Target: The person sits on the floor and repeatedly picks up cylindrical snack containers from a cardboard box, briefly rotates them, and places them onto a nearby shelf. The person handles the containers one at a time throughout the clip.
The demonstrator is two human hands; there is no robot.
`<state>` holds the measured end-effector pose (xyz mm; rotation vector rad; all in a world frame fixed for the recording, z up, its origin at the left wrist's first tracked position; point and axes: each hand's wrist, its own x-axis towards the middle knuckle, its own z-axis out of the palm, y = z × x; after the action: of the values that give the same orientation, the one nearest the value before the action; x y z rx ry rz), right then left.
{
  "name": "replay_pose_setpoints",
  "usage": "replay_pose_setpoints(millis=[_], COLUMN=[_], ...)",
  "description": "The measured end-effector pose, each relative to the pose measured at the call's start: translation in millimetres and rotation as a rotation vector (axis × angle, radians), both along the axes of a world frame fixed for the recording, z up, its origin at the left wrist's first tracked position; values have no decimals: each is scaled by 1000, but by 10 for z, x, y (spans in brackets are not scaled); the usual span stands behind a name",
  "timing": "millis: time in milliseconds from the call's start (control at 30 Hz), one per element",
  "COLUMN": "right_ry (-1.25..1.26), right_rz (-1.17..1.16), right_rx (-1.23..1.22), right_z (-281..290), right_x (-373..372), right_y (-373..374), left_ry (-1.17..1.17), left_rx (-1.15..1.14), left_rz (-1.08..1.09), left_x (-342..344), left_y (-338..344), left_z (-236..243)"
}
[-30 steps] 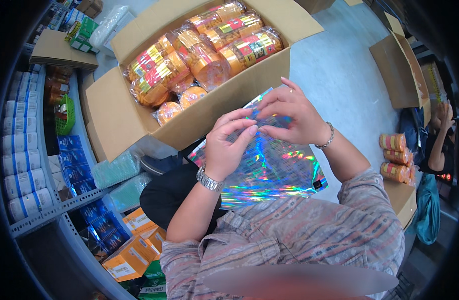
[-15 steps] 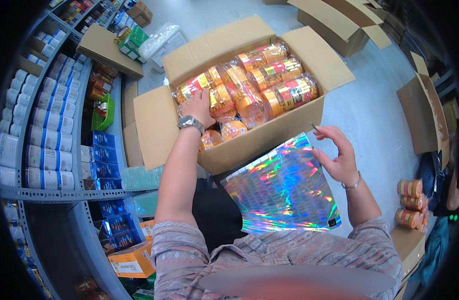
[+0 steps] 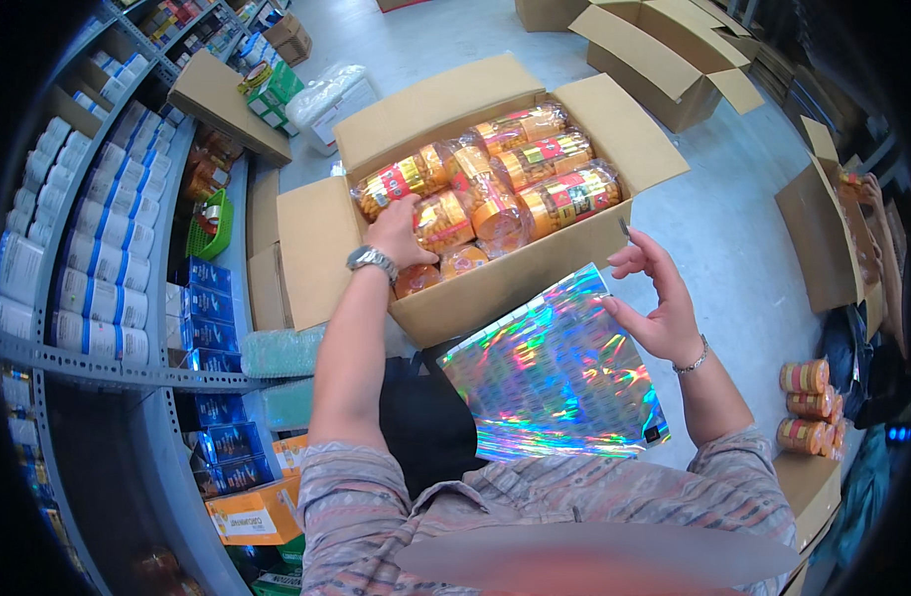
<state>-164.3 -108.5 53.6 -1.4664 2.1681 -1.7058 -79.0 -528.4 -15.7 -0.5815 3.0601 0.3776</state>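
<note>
An open cardboard box [image 3: 520, 290] in front of me holds several plastic-wrapped clear jars with orange lids and red-and-gold labels. My left hand [image 3: 396, 238], a watch on its wrist, reaches into the near left of the box. Its fingers and thumb grip the left end of a jar [image 3: 442, 221]. To the right of the box hovers my right hand [image 3: 664, 308], curled, with a small dark stick-like piece [image 3: 625, 229] at its fingertips; its kind is unclear. Beneath that hand lies a shiny rainbow-silver sheet or bag [image 3: 560, 372].
Metal shelves [image 3: 108, 372] with white tubs [image 3: 100, 295] and blue boxes line the left side. Open cartons stand at the upper right [image 3: 664, 65] and right [image 3: 823, 233]. Stacked orange-lidded jars [image 3: 805, 407] are at the lower right. A wrapped white pack [image 3: 331, 104] lies beyond the box.
My left hand has shifted from lying over the jars to gripping one jar's end, and that jar has turned slightly. My right hand has moved slightly left. The view has tilted a little.
</note>
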Motion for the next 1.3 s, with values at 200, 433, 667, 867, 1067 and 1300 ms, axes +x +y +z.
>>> replay_pose_setpoints(millis=[200,433,667,867,1067,1300], right_ry=[23,-58,-455,-1206,-1204,-1041], right_rz=[64,87,225,492,572,387], right_rx=[0,41,24,-10,-317,-341], right_z=[110,97,133,267,181,140], right_x=[182,226,392,657,1069,1327], right_y=[-139,-128,-622,-993,-1091,-1008], left_ry=[-191,292,964,1284,1421,1525], left_rx=[-43,275,1164,1889,1699,1816], left_rz=[44,65,-55,-279,-255,-114], left_x=[-47,228,466,819,1158,1383], left_y=[105,174,478,971,1035,1229], left_z=[106,327,731,797,942,660])
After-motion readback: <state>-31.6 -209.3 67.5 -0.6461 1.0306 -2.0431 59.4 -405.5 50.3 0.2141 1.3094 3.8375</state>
